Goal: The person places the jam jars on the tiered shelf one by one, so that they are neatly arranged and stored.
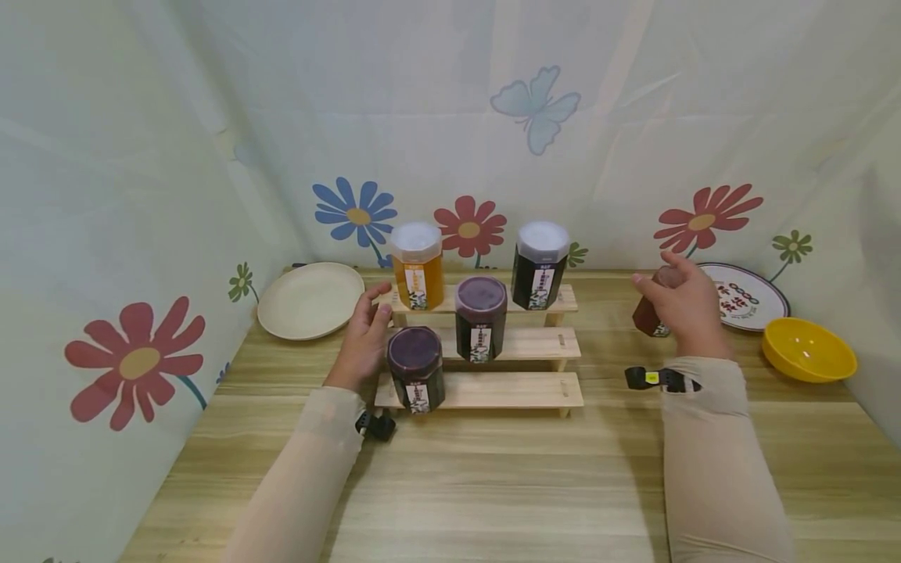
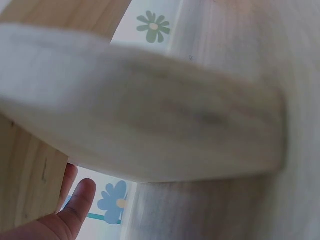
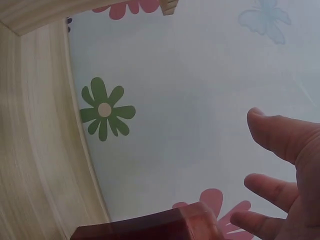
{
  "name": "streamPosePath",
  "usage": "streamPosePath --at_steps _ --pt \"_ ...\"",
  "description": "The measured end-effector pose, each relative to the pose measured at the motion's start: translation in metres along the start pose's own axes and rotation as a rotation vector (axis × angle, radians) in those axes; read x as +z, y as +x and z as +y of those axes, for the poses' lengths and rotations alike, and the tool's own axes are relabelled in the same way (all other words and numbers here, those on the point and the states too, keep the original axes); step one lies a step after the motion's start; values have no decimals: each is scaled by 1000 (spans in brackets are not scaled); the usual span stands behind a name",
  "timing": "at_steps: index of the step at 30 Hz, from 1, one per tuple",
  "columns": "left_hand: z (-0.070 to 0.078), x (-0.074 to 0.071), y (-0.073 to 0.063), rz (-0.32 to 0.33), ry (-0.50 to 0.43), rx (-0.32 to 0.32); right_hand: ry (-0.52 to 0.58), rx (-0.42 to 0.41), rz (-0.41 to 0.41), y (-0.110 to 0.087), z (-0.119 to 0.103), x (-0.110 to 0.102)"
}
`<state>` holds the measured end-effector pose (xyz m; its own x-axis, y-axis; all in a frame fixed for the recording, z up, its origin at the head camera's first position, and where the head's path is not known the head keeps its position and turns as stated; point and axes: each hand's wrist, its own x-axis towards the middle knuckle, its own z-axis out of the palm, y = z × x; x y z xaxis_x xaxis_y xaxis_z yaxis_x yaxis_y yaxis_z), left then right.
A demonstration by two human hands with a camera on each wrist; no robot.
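My left hand (image 1: 362, 336) is at the left end of a three-step wooden rack (image 1: 521, 389), its fingers extended close beside the upper steps; in the left wrist view the wood hides part of them. On the rack stand an orange jar (image 1: 420, 274) and a black jar (image 1: 540, 274) on top, a dark purple jar (image 1: 481, 324) in the middle, and a dark jar (image 1: 415, 367) low on the left. To the right, my right hand (image 1: 690, 305) hovers by a reddish-brown jar (image 1: 646, 317), thumb and fingers spread. The right wrist view shows them apart from that jar's lid (image 3: 200, 220).
A cream plate (image 1: 303, 301) lies left of the rack at the back. Beyond my right hand are a white patterned plate (image 1: 756, 301) and a yellow bowl (image 1: 809, 352). A flowered curtain (image 1: 394, 117) closes off the back and sides of the wooden table (image 1: 493, 485).
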<state>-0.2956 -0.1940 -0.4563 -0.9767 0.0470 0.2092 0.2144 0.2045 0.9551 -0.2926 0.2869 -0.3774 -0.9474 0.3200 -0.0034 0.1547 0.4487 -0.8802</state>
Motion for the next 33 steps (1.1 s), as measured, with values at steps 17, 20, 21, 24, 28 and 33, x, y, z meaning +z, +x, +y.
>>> streamPosePath --at_steps 17,20,21,24,28,33 --pt "-1 0 -1 4 -12 19 21 59 75 8 20 -11" --pt "-1 0 -1 2 -15 22 23 75 64 10 24 -11" --pt "-1 0 -1 2 -15 23 19 78 58 11 25 -12" --pt "-2 0 -1 -2 -18 24 -13 72 40 13 28 -12" --pt "-3 0 -1 -9 -29 27 -41 67 30 15 33 -11" --pt "-3 0 0 -7 -29 27 -37 67 52 17 37 -9"
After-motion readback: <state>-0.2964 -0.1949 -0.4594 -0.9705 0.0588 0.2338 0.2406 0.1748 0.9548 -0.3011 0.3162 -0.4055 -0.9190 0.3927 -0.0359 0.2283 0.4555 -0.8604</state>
